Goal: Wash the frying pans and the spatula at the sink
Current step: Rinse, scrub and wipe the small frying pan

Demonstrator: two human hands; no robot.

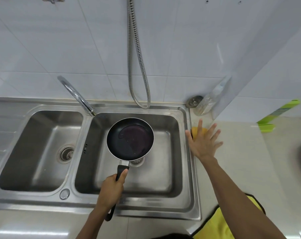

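Head: left hand (pixel 110 188) grip clamps wet frying pan (pixel 130 138) over sink (pixel 193 187) — right hand (pixel 204 144) splayed.

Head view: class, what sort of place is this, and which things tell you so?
Probably a kitchen: a double-bowl stainless steel sink, a curved chrome tap, and a round black frying pan that the left hand holds over it.
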